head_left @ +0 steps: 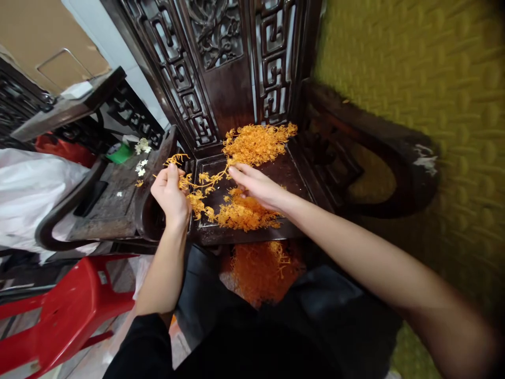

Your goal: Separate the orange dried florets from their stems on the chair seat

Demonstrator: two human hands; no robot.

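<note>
A person sits in front of a dark carved wooden chair [244, 68] and works with both hands over its seat. The left hand [170, 192] is closed on a sprig of the orange strands [177, 158], its fingers [172, 173] pinched together around the stems so that the tips stick up above the knuckles. The right hand [256, 185] reaches in flat, fingers close together and stretched toward a thin line of strands that runs between the 2 hands; whether it pinches anything I cannot tell.

The strands are thin, frilly, bright orange and tangled. They lie in 3 places: a loose back pile [258, 142] against the carved chair back, a front pile [241, 213] just under the right hand at the seat's front edge, and a heap [260, 268] lower down between the person's knees.

The risk, as I judge it, is spillage. The front pile sits right at the seat's edge, and a sweep of the right wrist could push it off. The strands cling together, so pulling 1 sprig could drag a whole clump along, and such thin stems look likely to snap if tugged.

To the left stand a red plastic stool [67, 316], a white bag [31, 184] and small white flowers [141, 167] on a side counter [106, 210].
</note>
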